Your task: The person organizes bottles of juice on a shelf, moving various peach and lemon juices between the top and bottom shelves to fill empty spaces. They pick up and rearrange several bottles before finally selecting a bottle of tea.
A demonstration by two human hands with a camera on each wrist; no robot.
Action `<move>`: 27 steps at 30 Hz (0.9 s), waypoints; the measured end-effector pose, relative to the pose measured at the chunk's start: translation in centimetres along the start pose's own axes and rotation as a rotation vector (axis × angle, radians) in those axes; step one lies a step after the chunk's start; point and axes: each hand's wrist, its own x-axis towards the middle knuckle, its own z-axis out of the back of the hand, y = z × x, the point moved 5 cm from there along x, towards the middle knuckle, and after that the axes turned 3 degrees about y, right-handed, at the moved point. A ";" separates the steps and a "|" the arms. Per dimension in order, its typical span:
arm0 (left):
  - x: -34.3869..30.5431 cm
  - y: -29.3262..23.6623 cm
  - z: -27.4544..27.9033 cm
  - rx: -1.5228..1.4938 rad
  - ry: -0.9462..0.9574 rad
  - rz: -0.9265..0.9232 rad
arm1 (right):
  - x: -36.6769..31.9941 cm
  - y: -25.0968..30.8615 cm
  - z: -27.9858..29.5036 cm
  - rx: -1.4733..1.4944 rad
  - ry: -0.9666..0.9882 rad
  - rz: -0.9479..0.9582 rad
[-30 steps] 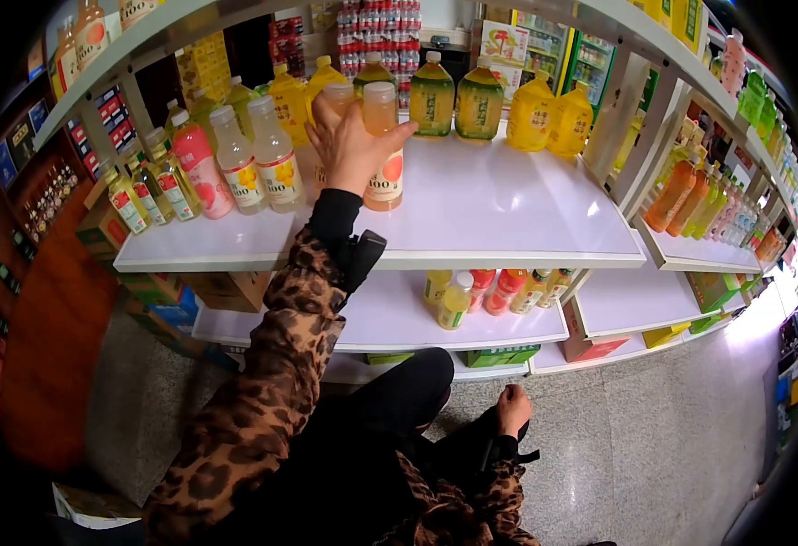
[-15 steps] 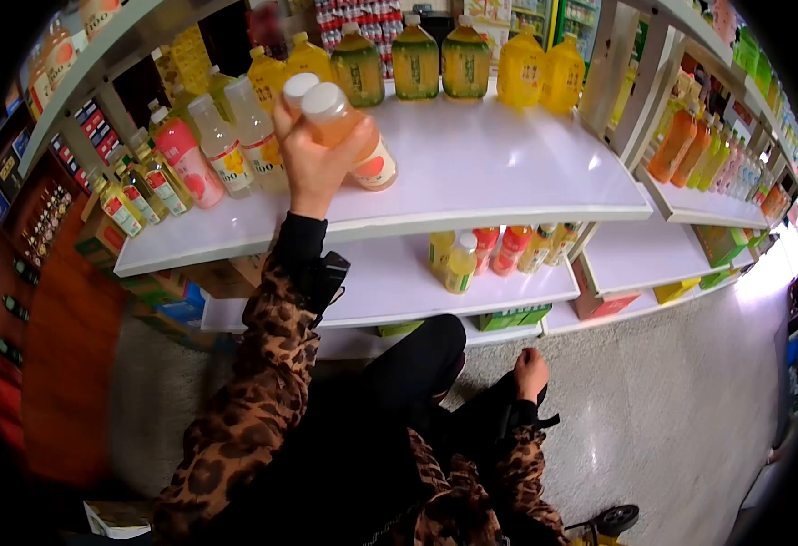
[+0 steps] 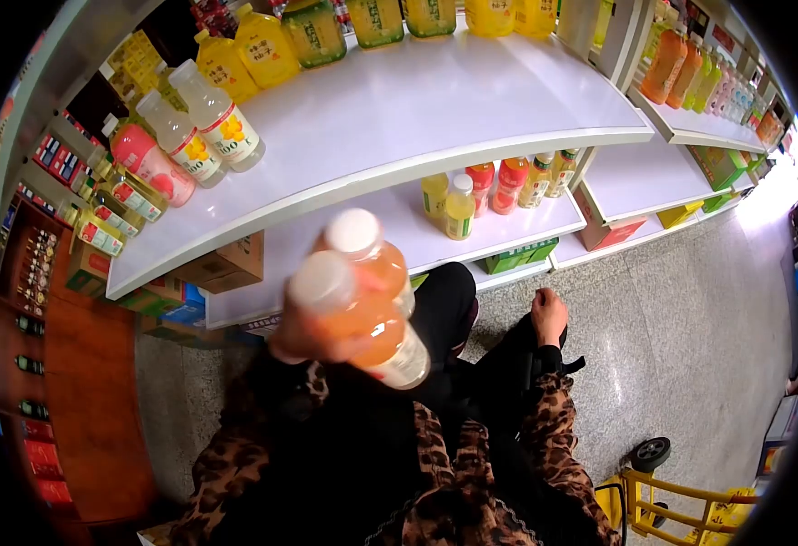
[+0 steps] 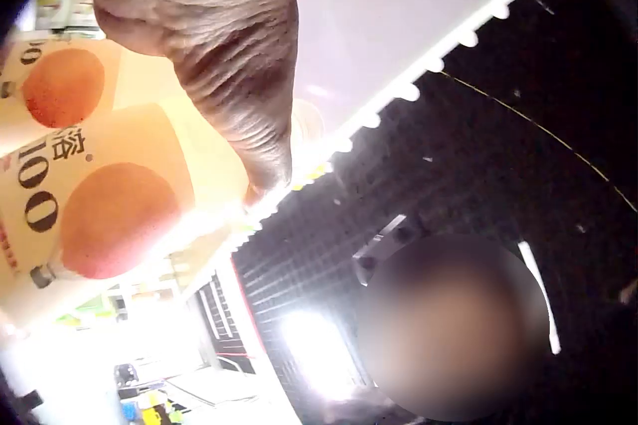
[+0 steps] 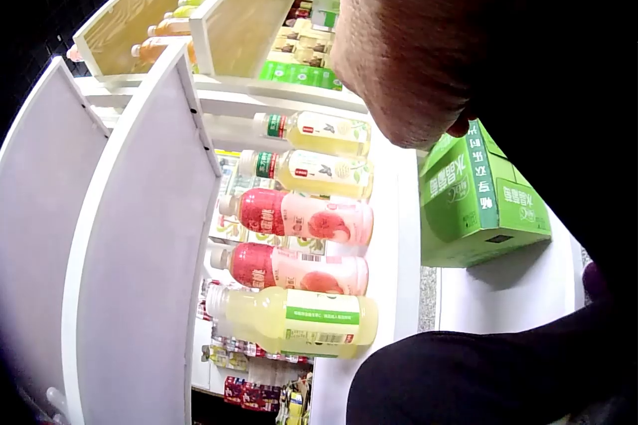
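we've brought two peach-coloured bottles [image 3: 388, 338] off the upper shelf [image 3: 435, 100] toward our legs [image 3: 447, 305], so that pair is in hand; our left hand [image 3: 301, 333] grips both, our right hand [image 3: 549, 317] loosely curled, apparently holding nothing.

Two white-capped orange bottles [image 3: 379, 326] tilt in the left grip [image 3: 305, 334].

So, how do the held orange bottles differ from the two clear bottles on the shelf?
Place: the orange bottles are gripped in the left hand, off the shelf; the clear bottles stand on it.
Colour: the orange bottles look orange; the clear bottles look nearly colourless.
Label: the orange bottles show a round orange-red fruit; the clear bottles, yellow fruit.
Shared: "100" on the labels, whitish caps.
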 end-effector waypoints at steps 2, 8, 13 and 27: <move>-0.4 3.7 -4.1 -0.640 -0.149 0.284 | -0.2 0.3 0.4 0.001 0.004 -0.002; -2.1 17.0 -7.0 0.194 -0.346 0.270 | -0.3 -0.5 0.1 0.009 0.004 0.003; 0.1 24.8 -6.2 0.244 -0.454 0.370 | -0.2 -0.2 0.3 0.006 -0.020 0.017; 2.4 31.0 -6.9 0.229 -0.215 0.605 | 0.4 0.2 0.1 0.030 0.055 -0.070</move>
